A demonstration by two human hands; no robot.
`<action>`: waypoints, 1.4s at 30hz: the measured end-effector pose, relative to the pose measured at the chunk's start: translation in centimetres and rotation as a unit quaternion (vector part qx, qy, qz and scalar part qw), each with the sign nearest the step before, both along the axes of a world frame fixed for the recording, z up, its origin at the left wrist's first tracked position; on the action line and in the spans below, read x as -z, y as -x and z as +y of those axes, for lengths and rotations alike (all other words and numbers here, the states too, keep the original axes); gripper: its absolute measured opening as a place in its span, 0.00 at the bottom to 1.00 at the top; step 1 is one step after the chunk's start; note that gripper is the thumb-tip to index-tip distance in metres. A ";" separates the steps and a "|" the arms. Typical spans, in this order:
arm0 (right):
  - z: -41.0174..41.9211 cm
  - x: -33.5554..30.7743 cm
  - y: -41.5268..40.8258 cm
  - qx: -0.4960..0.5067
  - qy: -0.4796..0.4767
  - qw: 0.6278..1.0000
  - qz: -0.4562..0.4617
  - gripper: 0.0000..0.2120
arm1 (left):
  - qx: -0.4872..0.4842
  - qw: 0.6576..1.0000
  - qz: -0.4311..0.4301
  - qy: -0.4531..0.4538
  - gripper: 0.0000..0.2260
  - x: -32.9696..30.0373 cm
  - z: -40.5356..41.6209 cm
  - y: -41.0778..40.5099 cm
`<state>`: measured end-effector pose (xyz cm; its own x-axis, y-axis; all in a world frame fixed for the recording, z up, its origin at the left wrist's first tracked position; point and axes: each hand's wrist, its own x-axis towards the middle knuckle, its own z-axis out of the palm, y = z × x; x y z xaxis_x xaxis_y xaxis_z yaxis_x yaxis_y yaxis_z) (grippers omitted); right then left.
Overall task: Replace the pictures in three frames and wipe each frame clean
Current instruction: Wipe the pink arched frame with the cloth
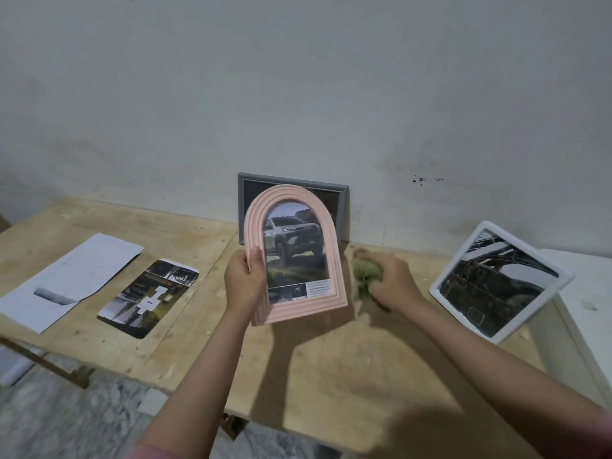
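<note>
Head view: we look down on a wooden table (99,342) set against a pale wall (298,77).
Far left: we see a white sheet (66,279) lying flat, with a dark printed strip near its lower edge.
Next to it: we find a loose print (149,298), dark with rounded corners, flat on the wood just right of the sheet.
Left hand (243,281): we see it gripping the pink frame (294,253) at its lower left edge, thumb on the front, fingers curled behind.
Pink frame: we see it arched at the top, held upright above the table and facing us, with a picture of a pale pickup truck inside.
Behind it: we see a grey frame (342,207) standing against the wall, mostly hidden by the pink one.
Right hand (389,283): we see it curled round a greenish cloth (364,276), just right of the pink frame and apart from it; the cloth is blurred.
Far right: we see a white frame (500,279) standing tilted near the table's right end, holding a dark car picture, beside a white surface (583,293).
</note>
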<state>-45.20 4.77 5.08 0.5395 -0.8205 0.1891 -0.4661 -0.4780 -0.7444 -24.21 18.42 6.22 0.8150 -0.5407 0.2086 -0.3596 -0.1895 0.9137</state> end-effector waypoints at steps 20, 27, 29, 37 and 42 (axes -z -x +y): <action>-1.5 1.9 -3.3 -0.121 0.113 0.983 0.084 0.39 | -0.028 0.996 0.059 0.060 0.17 -1.1 -0.2 2.2; 1.5 4.8 -2.0 -0.100 0.068 0.990 0.074 0.35 | -0.109 0.987 0.101 0.066 0.19 -1.0 -0.3 1.5; 2.1 4.7 -1.2 -0.115 0.056 0.989 0.078 0.32 | -0.115 0.986 0.094 0.070 0.19 -1.1 -0.2 1.3; 2.7 0.0 -1.1 0.040 0.050 0.986 -0.153 0.28 | -0.056 0.996 0.009 0.063 0.18 -1.9 0.5 0.6; 2.2 -3.8 -5.3 0.059 0.001 0.988 -0.144 0.31 | 0.088 0.995 -0.035 0.036 0.14 -1.5 1.4 2.5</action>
